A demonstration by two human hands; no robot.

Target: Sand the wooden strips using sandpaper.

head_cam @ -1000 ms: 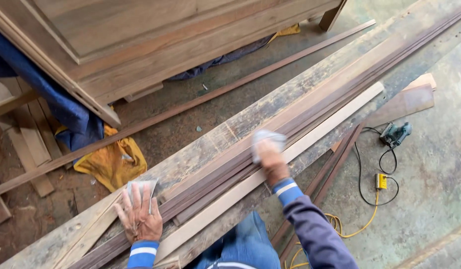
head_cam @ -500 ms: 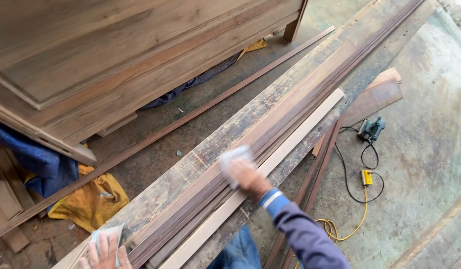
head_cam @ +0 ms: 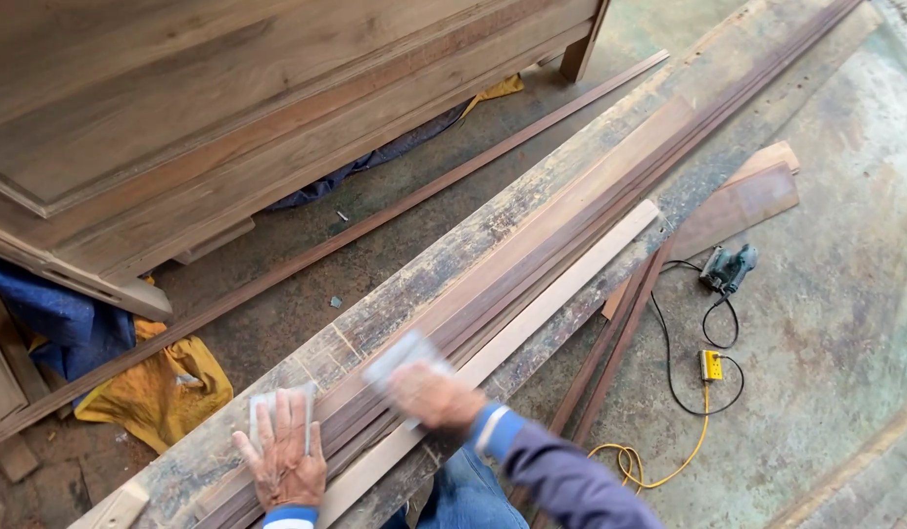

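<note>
The left hand lies flat, fingers spread, pinning a grey sheet of sandpaper on the dark wood strips near the long plank's near end. Just right, the blurred right hand presses a second sandpaper sheet onto the strips; I cannot tell how its fingers are set.

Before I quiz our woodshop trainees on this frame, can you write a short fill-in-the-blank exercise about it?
1. The right hand presses a pale sheet of ____ on the dark wood strips.
2. The left hand lies ____ on those strips.
3. The power tool lies on the ____.

Missing words: sandpaper; flat; floor
</note>
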